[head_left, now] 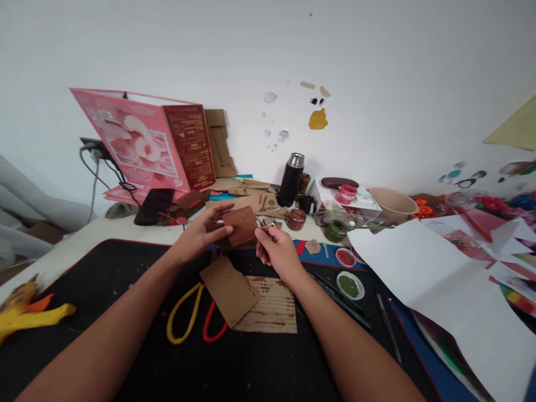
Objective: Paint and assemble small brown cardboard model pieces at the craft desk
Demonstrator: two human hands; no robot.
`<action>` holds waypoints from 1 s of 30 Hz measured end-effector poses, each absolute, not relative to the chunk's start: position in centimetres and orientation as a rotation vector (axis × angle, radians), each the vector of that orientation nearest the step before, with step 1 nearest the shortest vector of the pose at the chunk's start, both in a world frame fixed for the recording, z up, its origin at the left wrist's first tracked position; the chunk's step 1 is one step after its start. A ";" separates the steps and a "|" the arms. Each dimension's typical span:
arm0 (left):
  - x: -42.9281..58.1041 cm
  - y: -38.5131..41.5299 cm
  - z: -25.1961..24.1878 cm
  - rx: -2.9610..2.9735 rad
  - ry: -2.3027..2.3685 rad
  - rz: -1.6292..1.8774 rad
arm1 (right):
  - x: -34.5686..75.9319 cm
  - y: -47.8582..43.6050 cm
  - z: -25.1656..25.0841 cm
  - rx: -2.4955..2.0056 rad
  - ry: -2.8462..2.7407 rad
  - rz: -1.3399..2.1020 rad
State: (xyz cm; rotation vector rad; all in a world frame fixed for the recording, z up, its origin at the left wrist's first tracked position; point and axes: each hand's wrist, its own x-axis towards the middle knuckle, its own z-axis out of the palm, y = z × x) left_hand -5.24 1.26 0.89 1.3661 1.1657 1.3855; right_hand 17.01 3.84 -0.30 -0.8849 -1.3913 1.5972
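Observation:
A small reddish-brown painted cardboard piece (240, 225) is held up between my two hands above the black mat. My left hand (211, 226) grips its left edge, thumb across the front. At the lower right edge, the fingers of my right hand (274, 245) pinch it. Below lies a plain tan cardboard piece (229, 290), partly over a corrugated cardboard sheet (272, 307) streaked with brown paint. Scissors with one yellow handle (182, 321) and one red handle (214, 329) lie beside them, their blades mostly hidden under the cardboard.
A black thermos (291, 181) stands at the back near a brown paint jar (296, 219) and a green paint jar (335, 230). Lids with red paint (345, 257) and green paint (350, 286) sit to the right. A pink box (142, 142), phone (154, 206) and banana peel (36, 312) occupy the left.

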 end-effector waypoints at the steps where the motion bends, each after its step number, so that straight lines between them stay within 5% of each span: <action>1: -5.2 1.2 0.9 1.365 1.172 1.378 | 17.0 3.8 -0.3 -0.883 -1.388 1.601; 30: -5.8 1.7 0.2 1.468 1.262 1.443 | 17.6 4.5 0.0 -0.891 -1.291 1.517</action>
